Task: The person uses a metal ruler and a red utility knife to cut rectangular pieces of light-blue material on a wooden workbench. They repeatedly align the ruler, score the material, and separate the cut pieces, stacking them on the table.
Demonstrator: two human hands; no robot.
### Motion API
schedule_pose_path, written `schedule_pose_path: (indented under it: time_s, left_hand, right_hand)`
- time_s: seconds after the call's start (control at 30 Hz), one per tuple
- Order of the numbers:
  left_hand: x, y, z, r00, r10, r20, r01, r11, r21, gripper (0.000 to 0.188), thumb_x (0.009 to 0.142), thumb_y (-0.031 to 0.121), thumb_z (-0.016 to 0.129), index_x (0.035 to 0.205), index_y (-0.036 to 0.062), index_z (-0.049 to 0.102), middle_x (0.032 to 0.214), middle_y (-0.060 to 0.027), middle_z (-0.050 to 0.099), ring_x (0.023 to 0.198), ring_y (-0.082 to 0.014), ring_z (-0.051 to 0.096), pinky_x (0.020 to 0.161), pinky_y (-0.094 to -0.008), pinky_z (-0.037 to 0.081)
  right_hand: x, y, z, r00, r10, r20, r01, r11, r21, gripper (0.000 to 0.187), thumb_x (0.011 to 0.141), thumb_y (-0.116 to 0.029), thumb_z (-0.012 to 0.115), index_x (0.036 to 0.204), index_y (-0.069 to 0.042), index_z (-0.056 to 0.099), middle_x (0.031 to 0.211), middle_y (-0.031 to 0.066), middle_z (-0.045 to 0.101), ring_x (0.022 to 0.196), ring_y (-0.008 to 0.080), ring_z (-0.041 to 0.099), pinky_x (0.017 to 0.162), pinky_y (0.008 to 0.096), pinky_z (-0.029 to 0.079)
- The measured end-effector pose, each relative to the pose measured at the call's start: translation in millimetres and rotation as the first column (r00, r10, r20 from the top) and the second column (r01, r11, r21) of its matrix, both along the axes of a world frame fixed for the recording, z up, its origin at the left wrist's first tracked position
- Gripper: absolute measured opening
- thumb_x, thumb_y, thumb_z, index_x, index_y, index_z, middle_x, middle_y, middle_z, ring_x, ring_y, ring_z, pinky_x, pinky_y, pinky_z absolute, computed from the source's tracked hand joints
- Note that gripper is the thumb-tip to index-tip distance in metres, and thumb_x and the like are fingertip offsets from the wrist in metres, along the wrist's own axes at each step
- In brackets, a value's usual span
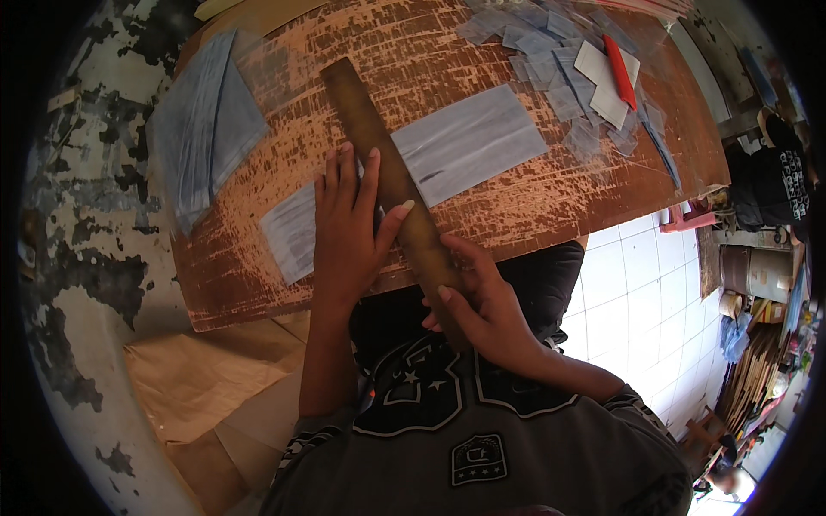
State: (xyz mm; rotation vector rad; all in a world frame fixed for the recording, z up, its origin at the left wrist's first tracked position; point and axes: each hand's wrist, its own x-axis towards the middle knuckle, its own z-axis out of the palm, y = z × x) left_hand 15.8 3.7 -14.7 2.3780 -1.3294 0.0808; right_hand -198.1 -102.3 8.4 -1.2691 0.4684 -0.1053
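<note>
A long, flat brown strip point(366, 116), like a wooden straightedge, lies slanted across a translucent bluish-grey plastic sheet point(482, 138). The sheet shows on both sides of it. My left hand point(346, 219) rests flat on the sheet's left part, fingers stretched out and thumb on the strip. Past the table's front edge, my right hand point(483, 310) is closed round the strip's near end, with the thumb on top; some of its fingers are hidden beneath.
The worn brown table point(568, 193) has peeling patches. A stack of clear bluish sheets point(194, 129) lies at its left. Small clear plastic pieces point(564, 103), white cards point(598, 82) and a red-handled tool point(618, 70) are at the far right. Brown paper point(206, 370) lies below left.
</note>
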Motion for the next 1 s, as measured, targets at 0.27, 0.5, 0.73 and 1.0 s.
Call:
schedule_pose_path:
  time_s: [0.27,0.5,0.73,1.0]
  left_hand:
    - [0.4,0.4,-0.9,1.000,0.001,0.005,-0.001,1.000,-0.001,0.077,0.109,0.052,0.060,0.169,0.0076,0.040,0.175,-0.0281,0.032,0.163,-0.0498,0.025,0.133,-0.0610,0.019]
    - [1.1,-0.2,-1.8,1.000,0.002,0.014,-0.002,1.000,0.017,0.079,0.108,0.053,0.060,0.169,0.0072,0.039,0.175,-0.0288,0.032,0.163,-0.0499,0.026,0.133,-0.0616,0.019]
    - [0.9,-0.3,-2.4,1.000,-0.003,0.021,0.002,1.000,0.013,0.079,0.109,0.052,0.060,0.169,0.0063,0.039,0.174,-0.0297,0.033,0.163,-0.0503,0.027,0.133,-0.0620,0.019]
    - [2.6,0.8,-3.2,1.000,-0.018,0.021,0.018,1.000,0.005,0.081,0.107,0.052,0.063,0.169,0.0061,0.039,0.173,-0.0302,0.033,0.162,-0.0506,0.028,0.132,-0.0638,0.021]
  right_hand:
    - [-0.4,-0.6,-6.4,1.000,0.016,0.001,-0.016,1.000,-0.019,0.062,0.112,-0.004,0.054,0.167,-0.008,0.025,0.112,0.0183,0.076,0.092,0.0226,0.080,0.082,0.0329,0.065]
    - [-0.2,-1.8,-6.9,0.999,0.029,-0.028,-0.029,1.000,-0.006,0.063,0.112,-0.004,0.055,0.167,-0.008,0.025,0.113,0.0190,0.077,0.093,0.0233,0.080,0.082,0.0328,0.065]
    - [0.1,0.1,-9.0,1.000,-0.009,-0.014,0.008,1.000,-0.017,0.060,0.111,-0.004,0.055,0.165,-0.009,0.029,0.106,0.0172,0.077,0.090,0.0226,0.082,0.077,0.0330,0.063]
    - [-0.1,1.1,-9.1,1.000,-0.005,-0.013,0.005,1.000,-0.011,0.060,0.111,-0.003,0.054,0.165,-0.009,0.029,0.106,0.0165,0.077,0.089,0.0221,0.081,0.077,0.0327,0.062]
